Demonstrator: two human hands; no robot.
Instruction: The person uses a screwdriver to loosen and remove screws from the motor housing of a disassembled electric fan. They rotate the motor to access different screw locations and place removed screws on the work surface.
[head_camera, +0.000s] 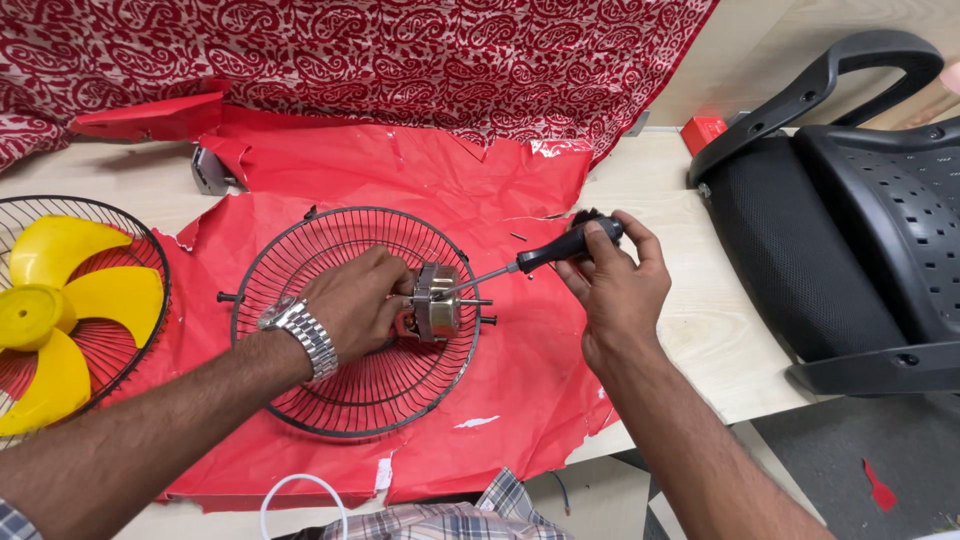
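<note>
My left hand (355, 305), with a metal watch on the wrist, grips a small metal fan motor (437, 302) held on its side over a black wire fan guard (350, 385). My right hand (618, 285) holds a black-handled screwdriver (560, 247) whose thin shaft points left and down, its tip touching the motor's face. The guard lies on torn red paper (520, 370) spread over a light wooden table (700, 330).
A yellow fan blade (60, 310) rests in a second wire guard (150, 250) at the left. Red patterned cloth (400, 60) hangs along the back. A black office chair (850, 230) lies at the right. A small red box (703, 130) sits behind it.
</note>
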